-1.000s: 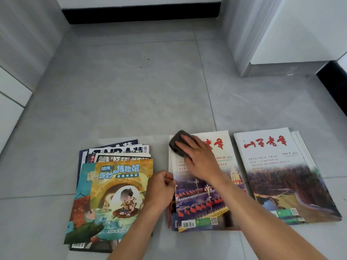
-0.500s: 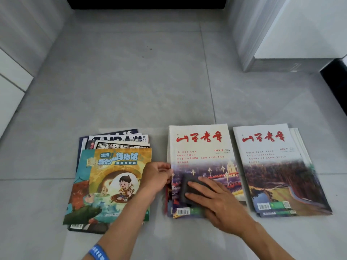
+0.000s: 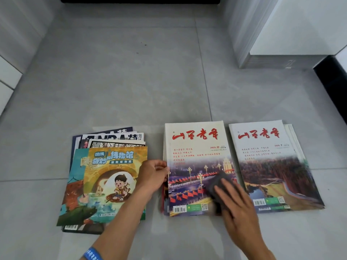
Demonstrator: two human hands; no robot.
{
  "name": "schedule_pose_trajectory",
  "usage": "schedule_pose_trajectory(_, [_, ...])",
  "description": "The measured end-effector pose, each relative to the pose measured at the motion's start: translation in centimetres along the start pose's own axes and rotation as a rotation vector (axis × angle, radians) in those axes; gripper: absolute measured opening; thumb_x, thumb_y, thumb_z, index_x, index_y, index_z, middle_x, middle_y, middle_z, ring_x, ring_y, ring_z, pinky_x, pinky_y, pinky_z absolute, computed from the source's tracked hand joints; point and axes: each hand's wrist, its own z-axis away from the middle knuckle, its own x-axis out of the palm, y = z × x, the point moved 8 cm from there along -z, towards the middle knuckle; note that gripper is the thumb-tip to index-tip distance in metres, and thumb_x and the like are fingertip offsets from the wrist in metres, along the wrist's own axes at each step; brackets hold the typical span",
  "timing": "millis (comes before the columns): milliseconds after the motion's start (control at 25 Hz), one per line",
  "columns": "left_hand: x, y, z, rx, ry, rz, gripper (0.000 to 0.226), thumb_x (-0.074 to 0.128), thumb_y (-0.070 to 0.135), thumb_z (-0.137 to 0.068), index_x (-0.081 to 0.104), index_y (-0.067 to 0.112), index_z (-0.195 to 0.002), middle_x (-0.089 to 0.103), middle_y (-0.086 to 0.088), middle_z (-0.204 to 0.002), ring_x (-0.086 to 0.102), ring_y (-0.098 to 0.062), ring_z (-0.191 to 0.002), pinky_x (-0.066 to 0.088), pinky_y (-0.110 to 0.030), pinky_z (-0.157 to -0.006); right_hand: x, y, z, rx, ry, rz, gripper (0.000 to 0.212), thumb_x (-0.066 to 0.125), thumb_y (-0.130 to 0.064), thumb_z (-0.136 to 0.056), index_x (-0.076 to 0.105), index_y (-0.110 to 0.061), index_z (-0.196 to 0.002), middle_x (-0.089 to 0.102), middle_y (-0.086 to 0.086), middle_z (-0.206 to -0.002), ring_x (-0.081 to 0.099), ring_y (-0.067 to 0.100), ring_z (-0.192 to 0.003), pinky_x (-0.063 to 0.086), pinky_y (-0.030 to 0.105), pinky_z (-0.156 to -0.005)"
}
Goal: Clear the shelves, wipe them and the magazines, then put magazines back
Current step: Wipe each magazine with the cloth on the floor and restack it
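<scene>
The right hand (image 3: 238,207) lies flat, with the fingers straight, on a dark cloth (image 3: 218,184) and presses it on the lower right part of the cover of the middle magazine (image 3: 195,147); the hand is a little blurred, so I judge it is in the middle of a wiping stroke. The left hand (image 3: 153,175) holds the left edge of this same magazine, the thumb and fingers curled at the edge as a pinch, and this keeps it from sliding on the smooth floor (image 3: 131,81). To do this step well, I think the cloth should go in long flat strokes from the held edge toward the free side, with light pressure, because the cover is thin glossy paper and it can wrinkle or lift at the corner. The magazine lies on top of a small pile, between the left pile (image 3: 105,175) with a colourful cartoon cover and the right pile (image 3: 262,156) with a similar white and red cover; all three are on the floor, near each other but apart. The left pile is fanned and uneven, and the right one is more tidy. The floor is of large grey tiles, matte with a soft shine. The cloth looks soft and thick. A blue wristband (image 3: 93,254) is on the left forearm.
</scene>
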Motion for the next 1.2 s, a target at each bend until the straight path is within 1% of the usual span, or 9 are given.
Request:
schedule_pose_trajectory(160, [0.2,0.0,-0.1,0.005,-0.007,0.004,0.010,0.067,0.006,-0.090,0.068,0.016,-0.090,0.070,0.001,-0.086,0.068,-0.014,-0.077,0.058,-0.026,-0.071,1.7,-4.2,-0.8,0.176,0.044,0.053,0.056,0.042,-0.026,-0.088,0.047,-0.027,-0.144,0.042,0.000,-0.154,0.036,0.036,-0.142,0.041,0.058,-0.107])
schedule_pose_trajectory(280, [0.0,0.4,0.0,0.027,0.020,-0.015,0.008,0.067,0.005,-0.089,0.071,0.012,-0.091,0.071,0.001,-0.082,0.066,-0.012,-0.073,0.055,-0.025,-0.070,4.1,-11.6,-2.1,-0.118,-0.075,-0.029,0.057,0.049,-0.025,-0.083,0.054,-0.031,-0.139,0.045,-0.006,-0.153,0.039,0.030,-0.141,0.031,0.045,-0.113])
schedule_pose_trajectory(400, [0.1,0.4,-0.2,0.024,0.008,-0.005,0.007,0.068,0.005,-0.089,0.071,0.009,-0.094,0.071,-0.004,-0.085,0.066,-0.016,-0.074,0.054,-0.022,-0.064,3.5,-8.7,-1.9,-0.282,-0.133,0.006,0.051,0.052,-0.024,-0.089,0.056,-0.030,-0.139,0.043,-0.009,-0.155,0.036,0.027,-0.145,0.036,0.047,-0.112])
schedule_pose_trajectory(520, [0.2,0.0,-0.1,0.011,0.003,-0.008,0.009,0.067,0.007,-0.090,0.068,0.016,-0.093,0.070,-0.002,-0.089,0.068,-0.019,-0.083,0.058,-0.026,-0.072,0.3,-1.1,-0.9,0.058,0.003,0.025,0.047,0.044,-0.024,-0.094,0.059,-0.020,-0.139,0.042,-0.001,-0.155,0.035,0.034,-0.144,0.041,0.057,-0.106])
schedule_pose_trajectory(600, [0.2,-0.3,-0.2,0.014,0.030,-0.007,0.010,0.067,0.008,-0.089,0.069,0.016,-0.094,0.070,-0.001,-0.090,0.068,-0.019,-0.086,0.058,-0.033,-0.082,-0.1,-1.9,-0.9,0.201,0.068,0.066,0.050,0.041,-0.025,-0.093,0.057,-0.018,-0.140,0.041,0.001,-0.155,0.033,0.036,-0.144,0.039,0.058,-0.106])
schedule_pose_trajectory(720, [0.5,-0.4,-0.2,0.003,0.051,0.021,0.010,0.067,0.007,-0.089,0.070,0.015,-0.092,0.071,-0.001,-0.086,0.067,-0.016,-0.082,0.056,-0.031,-0.080,3.2,-9.8,-3.0,-0.107,-0.063,0.034,0.058,0.055,-0.016,-0.083,0.055,-0.025,-0.140,0.044,-0.002,-0.154,0.034,0.034,-0.145,0.031,0.052,-0.117])
schedule_pose_trajectory(840, [0.5,-0.4,-0.2,-0.017,0.026,0.081,0.009,0.065,0.006,-0.090,0.070,0.012,-0.095,0.071,-0.002,-0.086,0.066,-0.015,-0.078,0.055,-0.024,-0.071,4.0,-9.4,-9.1,-0.245,-0.114,-0.042,0.054,0.054,-0.015,-0.084,0.056,-0.028,-0.136,0.047,-0.005,-0.151,0.036,0.030,-0.143,0.029,0.051,-0.115])
schedule_pose_trajectory(1040, [0.4,-0.7,-0.6,-0.026,0.022,0.022,0.016,0.066,0.008,-0.091,0.066,0.022,-0.083,0.069,-0.001,-0.085,0.067,-0.020,-0.085,0.058,-0.039,-0.086,1.7,-0.3,-16.7,0.222,0.065,0.044,0.054,0.054,-0.012,-0.090,0.050,-0.021,-0.144,0.040,0.004,-0.156,0.033,0.036,-0.143,0.034,0.059,-0.113])
schedule_pose_trajectory(1200, [0.5,-0.8,-0.8,0.006,0.029,0.041,0.020,0.069,0.008,-0.089,0.065,0.025,-0.081,0.071,-0.003,-0.085,0.069,-0.026,-0.088,0.057,-0.048,-0.089,5.3,-9.1,-18.5,-0.132,-0.060,0.031,0.057,0.060,-0.016,-0.086,0.052,-0.025,-0.142,0.042,0.000,-0.155,0.033,0.034,-0.142,0.031,0.053,-0.115])
